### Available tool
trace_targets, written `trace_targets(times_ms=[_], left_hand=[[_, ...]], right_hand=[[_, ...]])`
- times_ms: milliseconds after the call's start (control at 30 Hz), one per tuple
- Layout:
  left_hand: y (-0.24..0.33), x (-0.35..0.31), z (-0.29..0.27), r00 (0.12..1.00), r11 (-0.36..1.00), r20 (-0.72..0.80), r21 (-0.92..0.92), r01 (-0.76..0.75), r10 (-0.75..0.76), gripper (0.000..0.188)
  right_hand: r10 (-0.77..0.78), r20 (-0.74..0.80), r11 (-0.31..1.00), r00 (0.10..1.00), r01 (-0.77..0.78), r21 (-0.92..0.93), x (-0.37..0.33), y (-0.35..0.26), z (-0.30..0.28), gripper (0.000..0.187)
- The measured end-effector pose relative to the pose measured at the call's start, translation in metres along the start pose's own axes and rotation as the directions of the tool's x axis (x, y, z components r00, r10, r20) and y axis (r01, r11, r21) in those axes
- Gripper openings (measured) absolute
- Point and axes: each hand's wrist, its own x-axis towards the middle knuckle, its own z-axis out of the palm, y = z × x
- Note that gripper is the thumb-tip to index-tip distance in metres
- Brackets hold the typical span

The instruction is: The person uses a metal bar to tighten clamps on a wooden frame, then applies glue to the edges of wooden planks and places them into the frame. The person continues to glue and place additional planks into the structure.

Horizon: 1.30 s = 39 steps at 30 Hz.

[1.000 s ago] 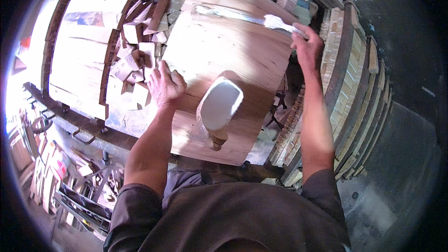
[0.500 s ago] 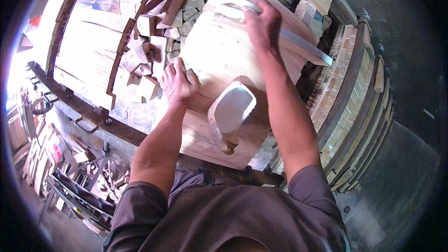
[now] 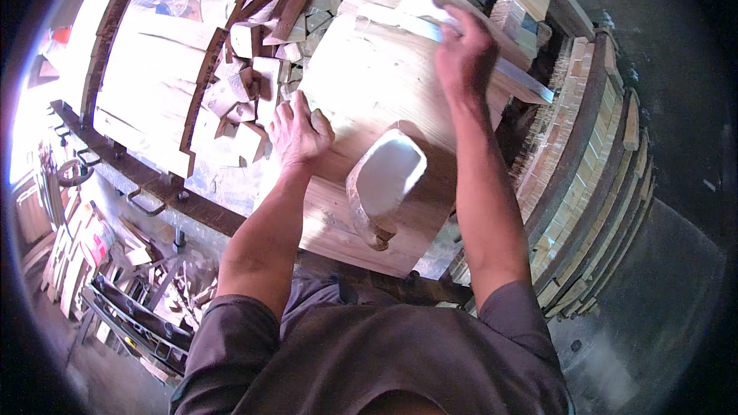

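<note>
A wide wooden panel (image 3: 369, 84) lies before me, with a whitish strip along a seam near its far right side. At that strip my right hand (image 3: 467, 54) is closed round what looks like a brush (image 3: 419, 4), its end coated white; motion blurs its outline. My left hand (image 3: 300, 131) has its fingers curled over the panel's left edge, gripping it. Between my forearms, on the near part of the panel, sits a cut-open container (image 3: 388, 177) with white paste-like stuff inside and a brownish, smeared outer wall.
Wood offcuts (image 3: 244, 92) are heaped left of the panel, beside more pale boards (image 3: 146, 69). A dark metal rail (image 3: 138, 173) with handles runs along the near left. Stacked curved wooden slats (image 3: 584, 184) stand at the right. Scrap wood (image 3: 65, 261) lies lower left.
My right hand has moved to the right with the brush, along the whitish strip. My left hand stays on the panel's edge; the whole view has shifted slightly.
</note>
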Motion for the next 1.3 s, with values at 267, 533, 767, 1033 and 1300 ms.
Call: trace_targets(times_ms=[267, 533, 767, 1033, 1300], left_hand=[[-0.001, -0.002, 0.001, 1.0, 1.0, 0.01, 0.003, 0.005, -0.005, 0.054], [0.003, 0.0, -0.001, 1.0, 1.0, 0.007, -0.018, 0.013, -0.013, 0.056], [0.002, 0.0, -0.004, 1.0, 1.0, 0.021, -0.02, 0.022, -0.022, 0.056], [-0.001, -0.001, -0.001, 0.999, 0.999, 0.015, -0.009, 0.031, -0.031, 0.054], [0.001, 0.002, 0.002, 1.0, 0.999, 0.021, -0.034, 0.006, -0.006, 0.055]], right_hand=[[-0.217, 0.031, 0.974, 0.976, 0.215, 0.075, -0.002, -0.025, 0.026, 0.031], [-0.247, -0.085, 0.964, 0.965, 0.253, 0.076, -0.005, -0.023, 0.011, 0.035], [0.093, 0.056, 0.994, 0.994, -0.09, -0.053, -0.016, 0.029, -0.029, 0.029], [0.455, 0.053, 0.885, 0.889, -0.458, 0.09, -0.031, 0.051, -0.07, 0.03], [0.125, 0.139, 0.953, 0.982, -0.158, 0.258, -0.023, -0.024, 0.045, 0.027]])
